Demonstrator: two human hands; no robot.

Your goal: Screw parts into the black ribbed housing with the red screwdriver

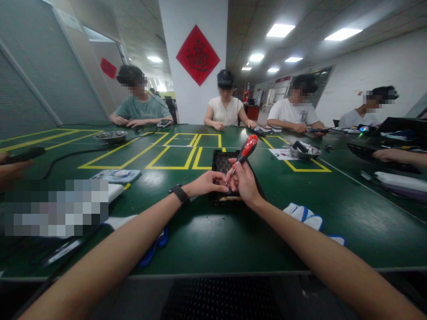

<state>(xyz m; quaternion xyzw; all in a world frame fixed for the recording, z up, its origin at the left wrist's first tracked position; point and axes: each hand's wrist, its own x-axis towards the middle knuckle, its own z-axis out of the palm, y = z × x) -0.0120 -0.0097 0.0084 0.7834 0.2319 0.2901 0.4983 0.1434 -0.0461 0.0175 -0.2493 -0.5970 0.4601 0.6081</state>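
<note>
A screwdriver (247,150) with a red and black handle leans up and to the right in my right hand (246,181). Its handle end points away from me, and the thin shaft slants down toward my left hand (215,182). The left fingers are pinched together close to the screwdriver's tip; whatever they hold is too small or hidden to name. Both hands are over a black box-like casing (218,159) on the table, which they partly cover. A dark watch band (180,194) is on my left wrist.
The green table (200,240) bears yellow tape outlines. White-and-blue gloves (303,216) lie to the right, another glove (155,249) under my left forearm. Metal bowls (111,136) (305,150) stand farther back. A patterned phone-like item (116,176) lies left. Several people sit opposite; other people's hands reach in at both sides.
</note>
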